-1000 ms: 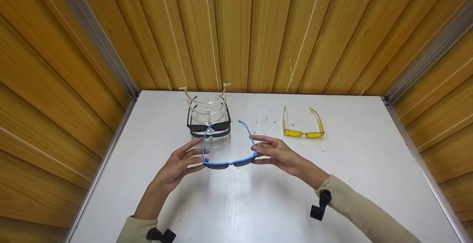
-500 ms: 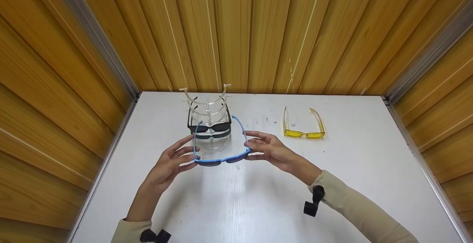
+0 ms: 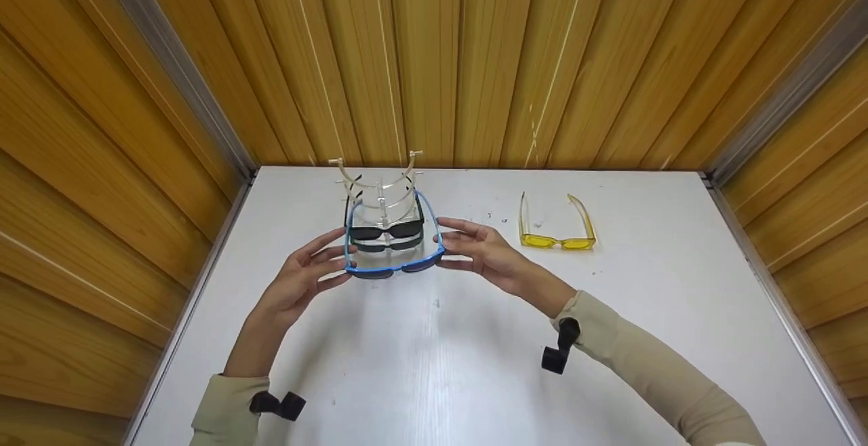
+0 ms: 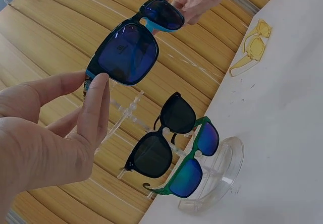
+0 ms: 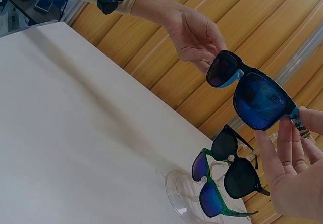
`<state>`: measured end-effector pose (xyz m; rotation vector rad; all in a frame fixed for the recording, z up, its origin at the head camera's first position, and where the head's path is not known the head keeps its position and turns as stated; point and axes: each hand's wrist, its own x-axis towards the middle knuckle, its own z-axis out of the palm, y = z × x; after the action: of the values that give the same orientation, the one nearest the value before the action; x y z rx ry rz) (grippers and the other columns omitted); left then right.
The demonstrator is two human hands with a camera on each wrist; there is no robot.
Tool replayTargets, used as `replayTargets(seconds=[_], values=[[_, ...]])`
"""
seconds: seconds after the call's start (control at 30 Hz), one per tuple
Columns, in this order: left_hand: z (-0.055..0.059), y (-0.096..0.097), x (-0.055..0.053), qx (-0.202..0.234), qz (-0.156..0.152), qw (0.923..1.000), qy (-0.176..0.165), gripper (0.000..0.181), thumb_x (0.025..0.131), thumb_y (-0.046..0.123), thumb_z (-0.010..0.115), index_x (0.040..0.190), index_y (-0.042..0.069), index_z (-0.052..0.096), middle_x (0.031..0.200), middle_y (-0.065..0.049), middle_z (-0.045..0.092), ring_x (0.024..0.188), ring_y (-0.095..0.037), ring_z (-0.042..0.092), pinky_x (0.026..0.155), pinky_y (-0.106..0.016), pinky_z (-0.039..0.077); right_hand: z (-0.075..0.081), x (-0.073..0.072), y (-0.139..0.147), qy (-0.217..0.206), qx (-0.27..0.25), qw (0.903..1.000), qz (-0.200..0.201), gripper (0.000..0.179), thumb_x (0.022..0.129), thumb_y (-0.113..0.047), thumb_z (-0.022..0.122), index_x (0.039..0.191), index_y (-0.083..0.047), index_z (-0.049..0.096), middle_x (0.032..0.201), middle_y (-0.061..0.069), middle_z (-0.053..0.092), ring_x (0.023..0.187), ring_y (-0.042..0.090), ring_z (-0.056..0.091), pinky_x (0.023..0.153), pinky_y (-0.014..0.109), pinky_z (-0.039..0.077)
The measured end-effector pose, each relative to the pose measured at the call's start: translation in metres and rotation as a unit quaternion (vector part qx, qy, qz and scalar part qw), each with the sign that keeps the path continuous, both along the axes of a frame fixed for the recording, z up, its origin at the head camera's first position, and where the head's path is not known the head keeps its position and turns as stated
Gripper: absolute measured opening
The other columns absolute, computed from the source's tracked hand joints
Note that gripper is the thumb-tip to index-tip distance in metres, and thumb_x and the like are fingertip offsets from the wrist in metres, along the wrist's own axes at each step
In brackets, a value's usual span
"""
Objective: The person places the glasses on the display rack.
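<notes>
Between both hands is a pair of blue sunglasses (image 3: 395, 271) with dark bluish lenses, raised above the table, temples unfolded and pointing at a clear display stand (image 3: 382, 195). My left hand (image 3: 305, 271) pinches its left hinge corner; my right hand (image 3: 485, 256) pinches the right one. Lower on the stand sit black sunglasses (image 4: 164, 135) and, beneath them, green-framed sunglasses (image 4: 194, 158) with mirrored lenses. In the head view the blue frame overlaps the stand's front, its temples reaching either side of the black pair. The stand's upper curved arms carry no glasses.
Yellow glasses (image 3: 557, 242) lie unfolded on the white table (image 3: 651, 310), right of the stand. The stand's round clear base (image 5: 176, 193) rests on the tabletop. Wood-panelled walls (image 3: 434, 59) close off the back and both sides.
Both hands have carried the blue sunglasses forward and slightly left, toward the stand. Its temples now reach alongside the stand's arms. The yellow glasses and the other two pairs have stayed put.
</notes>
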<state>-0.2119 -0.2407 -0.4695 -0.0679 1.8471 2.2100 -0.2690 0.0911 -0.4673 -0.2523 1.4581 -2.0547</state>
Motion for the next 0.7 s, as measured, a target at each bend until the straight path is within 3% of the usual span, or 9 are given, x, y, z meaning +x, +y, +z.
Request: replayTargets(seconds=[0.17, 0.43, 0.57, 0.7], values=[[0.006, -0.006, -0.015, -0.013, -0.007, 0.9999, 0.005, 0.062, 0.097, 0.003, 0.066, 0.155, 0.008, 0.043, 0.129, -0.005, 0.07, 0.114, -0.018, 0.071, 0.099, -0.034, 0.06, 0.006, -0.011, -0.007, 0.001, 0.002, 0.9999, -0.015, 0.058, 0.098, 0.001, 0.061, 0.153, -0.001, 0.041, 0.125, 0.005, 0.067, 0.115, 0.019, 0.069, 0.11, 0.047, 0.052], [0.009, -0.012, -0.041, -0.018, 0.002, 0.9998, 0.008, 0.057, 0.096, 0.003, 0.067, 0.151, 0.007, 0.049, 0.13, -0.004, 0.071, 0.122, -0.021, 0.068, 0.101, -0.033, 0.059, 0.005, -0.033, -0.017, 0.009, 0.002, 0.9993, -0.036, 0.057, 0.098, 0.002, 0.06, 0.153, -0.001, 0.043, 0.15, 0.024, 0.049, 0.118, 0.021, 0.065, 0.114, 0.05, 0.049], [0.007, -0.016, -0.05, -0.019, 0.008, 0.9998, 0.005, 0.058, 0.096, 0.004, 0.069, 0.151, 0.008, 0.049, 0.137, -0.007, 0.068, 0.132, -0.029, 0.061, 0.103, -0.033, 0.058, 0.001, -0.044, -0.024, 0.012, -0.003, 0.9986, -0.051, 0.054, 0.099, 0.004, 0.058, 0.151, 0.0, 0.045, 0.151, 0.026, 0.048, 0.116, 0.019, 0.066, 0.114, 0.05, 0.049], [0.003, -0.022, -0.055, -0.031, 0.017, 0.9994, 0.004, 0.06, 0.096, 0.003, 0.069, 0.152, 0.006, 0.047, 0.146, -0.013, 0.06, 0.129, -0.024, 0.063, 0.103, -0.031, 0.057, -0.002, -0.048, -0.033, 0.011, -0.003, 0.9975, -0.07, 0.052, 0.098, 0.005, 0.06, 0.149, 0.002, 0.048, 0.141, 0.02, 0.058, 0.113, 0.018, 0.067, 0.111, 0.049, 0.051]])
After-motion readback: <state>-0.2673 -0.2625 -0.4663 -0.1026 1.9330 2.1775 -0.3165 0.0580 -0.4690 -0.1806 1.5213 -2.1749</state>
